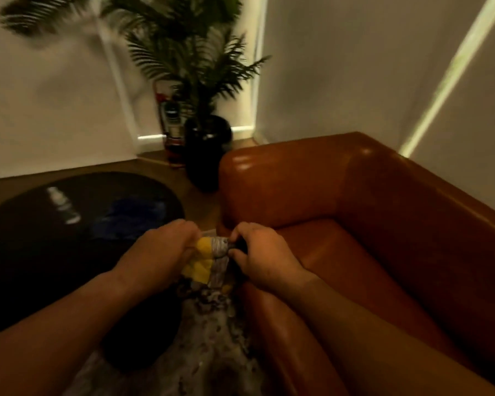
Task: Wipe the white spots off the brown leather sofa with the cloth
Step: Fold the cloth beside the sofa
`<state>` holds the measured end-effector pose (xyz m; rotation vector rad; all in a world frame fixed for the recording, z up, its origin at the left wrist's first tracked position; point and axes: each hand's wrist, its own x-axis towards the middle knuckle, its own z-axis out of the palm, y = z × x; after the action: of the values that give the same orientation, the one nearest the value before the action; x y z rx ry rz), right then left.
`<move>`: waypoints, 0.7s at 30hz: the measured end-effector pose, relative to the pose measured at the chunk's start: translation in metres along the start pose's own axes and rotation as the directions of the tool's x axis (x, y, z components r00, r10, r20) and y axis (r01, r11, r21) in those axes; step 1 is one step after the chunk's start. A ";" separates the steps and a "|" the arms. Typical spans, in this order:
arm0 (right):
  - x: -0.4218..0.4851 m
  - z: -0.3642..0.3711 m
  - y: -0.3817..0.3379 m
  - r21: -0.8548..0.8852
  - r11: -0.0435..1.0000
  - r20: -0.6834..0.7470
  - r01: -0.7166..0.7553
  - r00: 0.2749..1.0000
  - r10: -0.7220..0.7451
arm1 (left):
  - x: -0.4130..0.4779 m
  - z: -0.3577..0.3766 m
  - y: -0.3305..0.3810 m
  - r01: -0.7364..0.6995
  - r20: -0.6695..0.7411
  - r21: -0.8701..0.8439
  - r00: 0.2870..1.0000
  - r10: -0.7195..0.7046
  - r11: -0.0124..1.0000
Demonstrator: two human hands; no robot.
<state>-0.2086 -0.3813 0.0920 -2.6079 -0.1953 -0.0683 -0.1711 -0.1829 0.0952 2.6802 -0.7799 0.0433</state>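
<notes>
Both hands, left (pixel 157 252) and right (pixel 262 257), pinched the cloth (pixel 212 260) bunched between their fingers, beside the sofa (pixel 355 210).

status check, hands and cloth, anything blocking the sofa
Left hand and right hand both gripping the yellow and grey cloth, bunched between them. Cloth off the brown leather sofa, no wiping yet. Seat unobstructed; white spots not discernible.

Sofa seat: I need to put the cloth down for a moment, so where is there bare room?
The sofa seat is bare between armrest, backrest and the right hand. The dark round table is crowded near its bottle and blue cloth; its near left is bare.
</notes>
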 end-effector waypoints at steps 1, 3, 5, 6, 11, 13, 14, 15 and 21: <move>0.014 0.008 -0.011 0.007 1.000 0.010 0.025 1.000 -0.025 | -0.005 -0.006 -0.014 0.043 -0.030 0.002 0.999 -0.043 0.999; 0.044 0.025 -0.034 0.001 0.997 0.037 0.083 0.996 -0.083 | -0.013 -0.018 -0.044 0.126 -0.063 0.013 0.990 -0.125 0.992; 0.070 0.039 -0.053 -0.018 0.993 0.055 0.116 0.992 -0.115 | -0.016 -0.027 -0.069 0.179 -0.087 0.025 0.980 -0.176 0.984; 0.082 0.044 -0.060 -0.028 0.991 0.059 0.128 0.990 -0.126 | -0.015 -0.032 -0.080 0.205 -0.097 0.031 0.975 -0.201 0.978; 0.147 0.062 -0.096 -0.058 0.982 0.018 0.180 0.984 -0.179 | 0.002 -0.056 -0.139 0.258 -0.158 0.019 0.955 -0.252 0.966; 0.174 0.067 -0.105 -0.078 0.980 -0.010 0.182 0.983 -0.183 | 0.016 -0.064 -0.161 0.261 -0.185 0.023 0.950 -0.252 0.965; 0.188 0.072 -0.109 -0.076 0.982 -0.038 0.173 0.984 -0.176 | 0.025 -0.066 -0.172 0.262 -0.205 0.028 0.946 -0.251 0.965; 0.199 0.076 -0.110 -0.062 0.985 -0.072 0.159 0.984 -0.163 | 0.032 -0.065 -0.182 0.261 -0.235 0.034 0.940 -0.246 0.965; 0.241 0.137 -0.085 -0.225 0.973 0.266 0.042 0.964 0.020 | 0.067 -0.010 -0.231 0.268 0.055 0.211 0.957 -0.285 0.940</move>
<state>0.0180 -0.2091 0.0372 -2.8400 -0.3140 0.2745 0.0076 -0.0325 0.0389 2.9773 -0.4336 -0.0655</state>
